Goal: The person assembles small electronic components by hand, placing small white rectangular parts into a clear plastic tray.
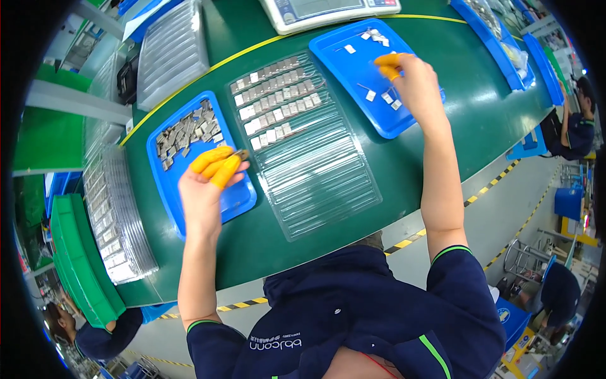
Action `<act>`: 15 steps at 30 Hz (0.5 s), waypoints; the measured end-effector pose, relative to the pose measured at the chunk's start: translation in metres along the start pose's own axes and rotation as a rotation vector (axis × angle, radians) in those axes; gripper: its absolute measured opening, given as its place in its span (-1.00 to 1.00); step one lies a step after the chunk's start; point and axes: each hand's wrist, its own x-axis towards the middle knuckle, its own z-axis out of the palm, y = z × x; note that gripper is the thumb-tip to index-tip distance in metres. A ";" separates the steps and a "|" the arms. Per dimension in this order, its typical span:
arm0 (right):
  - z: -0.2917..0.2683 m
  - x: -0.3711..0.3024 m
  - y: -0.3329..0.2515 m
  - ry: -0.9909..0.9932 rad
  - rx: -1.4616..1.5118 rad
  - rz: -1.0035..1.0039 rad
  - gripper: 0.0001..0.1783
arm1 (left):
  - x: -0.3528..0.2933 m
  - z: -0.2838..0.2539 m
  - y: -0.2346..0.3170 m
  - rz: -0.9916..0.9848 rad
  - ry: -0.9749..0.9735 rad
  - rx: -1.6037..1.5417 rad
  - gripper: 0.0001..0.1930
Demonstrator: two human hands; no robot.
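Observation:
Yellow finger cots cover several fingertips of both my hands. My left hand [211, 177] is closed in a pinch on a small metal piece [242, 153], just above the right edge of the left blue tray [237, 205]. That tray holds a heap of flat grey metal pieces [189, 131]. My right hand [413, 85] hovers over the right blue tray [385, 126], thumb and forefinger a little apart, with nothing visible between them. Small white tags [379, 38] with thin wires lie in that tray. Between the trays, a clear ribbed plastic tray [315, 183] carries rows of grey and white pieces in its far part.
A white scale [334, 12] stands at the far edge. Stacked clear trays [173, 54] stand at the far left, with more [117, 221] beside a green bin [79, 259]. Blue bins [499, 50] line the far right. Other people work at both sides.

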 end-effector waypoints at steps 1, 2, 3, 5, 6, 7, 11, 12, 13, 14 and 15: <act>0.000 0.002 0.001 0.086 -0.005 -0.076 -0.75 | -0.002 0.006 -0.006 -0.011 -0.010 -0.047 -0.75; 0.001 0.002 -0.003 0.077 0.003 -0.086 -0.75 | -0.004 0.012 -0.010 -0.020 -0.021 -0.094 -0.75; -0.001 0.001 -0.009 -0.008 0.387 0.070 -0.73 | -0.005 0.018 -0.013 0.005 -0.033 -0.064 -0.77; -0.003 -0.002 -0.023 -0.244 0.797 0.216 -0.68 | -0.012 0.020 -0.017 0.118 -0.030 -0.033 -0.78; 0.000 -0.004 -0.028 -0.247 0.795 0.214 -0.68 | -0.013 0.019 -0.019 0.171 -0.042 -0.030 -0.78; 0.005 -0.006 -0.032 -0.283 0.875 0.217 -0.68 | -0.012 0.017 -0.021 0.171 -0.039 -0.034 -0.78; 0.016 -0.013 -0.054 -0.348 0.981 0.214 -0.69 | -0.004 0.012 -0.022 0.127 -0.002 -0.128 -0.75; 0.017 -0.017 -0.059 -0.366 1.009 0.205 -0.68 | -0.004 0.012 -0.021 0.113 0.007 -0.136 -0.74; 0.014 -0.022 -0.070 -0.356 0.980 0.164 -0.72 | -0.004 0.012 -0.020 0.118 0.007 -0.116 -0.73; 0.015 -0.026 -0.076 -0.375 0.981 0.165 -0.72 | -0.007 0.013 -0.019 0.109 0.022 -0.119 -0.73; 0.016 -0.028 -0.081 -0.457 0.922 0.095 -0.74 | -0.007 0.014 -0.017 0.092 0.010 -0.124 -0.74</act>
